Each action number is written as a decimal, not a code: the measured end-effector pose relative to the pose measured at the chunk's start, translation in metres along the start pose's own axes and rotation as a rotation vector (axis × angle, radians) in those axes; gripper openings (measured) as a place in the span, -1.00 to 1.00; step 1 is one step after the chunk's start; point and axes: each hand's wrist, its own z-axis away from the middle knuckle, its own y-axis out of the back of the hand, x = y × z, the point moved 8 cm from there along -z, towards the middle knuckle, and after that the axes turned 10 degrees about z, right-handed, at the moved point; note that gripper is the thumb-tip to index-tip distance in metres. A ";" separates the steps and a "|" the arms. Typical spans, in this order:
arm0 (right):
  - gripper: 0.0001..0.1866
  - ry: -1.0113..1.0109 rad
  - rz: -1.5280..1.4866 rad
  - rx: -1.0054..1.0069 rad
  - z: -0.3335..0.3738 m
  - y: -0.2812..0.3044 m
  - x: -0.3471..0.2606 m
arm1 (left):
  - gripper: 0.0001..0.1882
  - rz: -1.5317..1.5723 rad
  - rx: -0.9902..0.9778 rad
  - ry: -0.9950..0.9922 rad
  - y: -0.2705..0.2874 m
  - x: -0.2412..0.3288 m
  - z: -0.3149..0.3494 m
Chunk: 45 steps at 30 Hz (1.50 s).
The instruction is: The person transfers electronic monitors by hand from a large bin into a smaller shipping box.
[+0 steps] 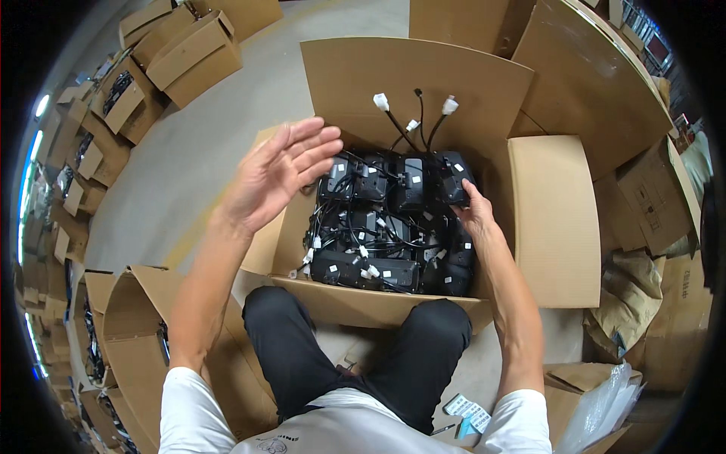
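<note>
An open cardboard box (386, 296) stands before my knees, filled with black plastic units that carry black cables, white plugs and small white stickers. My left hand (283, 170) is raised over the box's left side, palm showing and fingers stretched out, with nothing in it. At the back right of the box, my right hand (476, 210) grips the edge of a black plastic unit (452, 172), thumb on its side; the other fingers are mostly hidden. Several cables with white plugs (381, 102) stick up behind that row. Lower in the box, more units (363, 271) lie under tangled cables.
Tall cardboard sheets (597, 83) and a crumpled brown bag (628, 291) are on the right. More open cartons line the left, one (140, 318) close by my left arm. Sticker sheets (467, 412) lie on the floor by my right leg, beside a pen (443, 429).
</note>
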 end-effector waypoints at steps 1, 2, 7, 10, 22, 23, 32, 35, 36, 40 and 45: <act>-0.65 -0.003 0.001 -0.004 -0.013 0.001 0.007 | -0.46 -0.169 0.021 0.007 0.005 0.004 0.009; -0.64 0.029 0.031 0.044 -0.025 0.009 0.011 | -0.45 -0.337 0.040 0.017 0.011 0.007 0.020; -0.59 -0.017 0.120 -0.019 -0.063 0.035 0.041 | -0.43 -0.512 0.347 -0.065 0.085 0.058 0.119; -0.57 -0.031 0.250 0.022 -0.074 0.016 0.046 | -0.43 -0.486 0.614 -0.278 0.140 0.121 0.233; -0.36 0.185 1.158 0.214 -0.058 0.052 0.022 | -0.76 -0.135 1.427 -0.686 0.314 0.138 0.644; -0.39 0.220 1.221 0.225 -0.056 0.053 0.010 | -0.77 -0.089 1.517 -0.698 0.337 0.122 0.674; -0.74 0.205 1.399 -0.178 0.040 -0.004 0.019 | -0.30 -1.246 1.853 -0.085 0.468 0.042 0.612; -0.76 0.301 1.538 -0.239 0.079 -0.011 0.021 | -0.20 -1.398 1.856 0.020 0.462 0.044 0.538; -0.75 0.208 1.588 -0.304 0.085 -0.012 0.030 | -0.27 -1.455 1.858 -0.021 0.460 0.048 0.527; -0.69 0.298 1.832 -0.463 0.124 -0.057 0.055 | -0.35 -1.610 1.842 -0.296 0.457 0.059 0.520; -0.69 0.093 1.607 -0.314 0.102 -0.026 0.043 | -0.35 -1.656 1.621 -0.055 0.465 0.058 0.486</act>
